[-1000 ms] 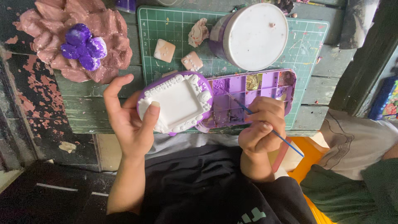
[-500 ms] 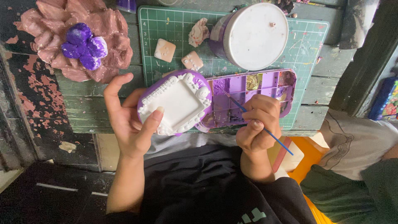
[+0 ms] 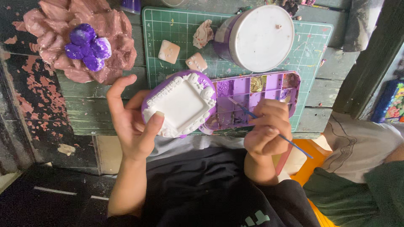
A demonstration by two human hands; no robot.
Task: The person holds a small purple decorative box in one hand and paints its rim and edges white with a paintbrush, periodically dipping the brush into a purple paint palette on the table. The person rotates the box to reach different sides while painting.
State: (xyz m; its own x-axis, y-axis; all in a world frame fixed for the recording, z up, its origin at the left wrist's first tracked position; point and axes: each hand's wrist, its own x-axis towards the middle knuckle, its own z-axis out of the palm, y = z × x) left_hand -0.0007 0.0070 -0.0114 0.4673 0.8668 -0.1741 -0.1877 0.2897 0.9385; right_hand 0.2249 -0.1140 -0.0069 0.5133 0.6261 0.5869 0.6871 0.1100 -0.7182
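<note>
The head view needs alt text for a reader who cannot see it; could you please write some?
The left hand holds a white moulded frame with a purple-painted edge, while the right hand dips a thin blue-handled brush into a purple compartmented paint palette on a green cutting mat.

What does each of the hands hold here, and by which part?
Left hand grips the white plaster frame by its edge. Right hand pinches the thin blue paintbrush mid-handle, over the purple palette.
</note>
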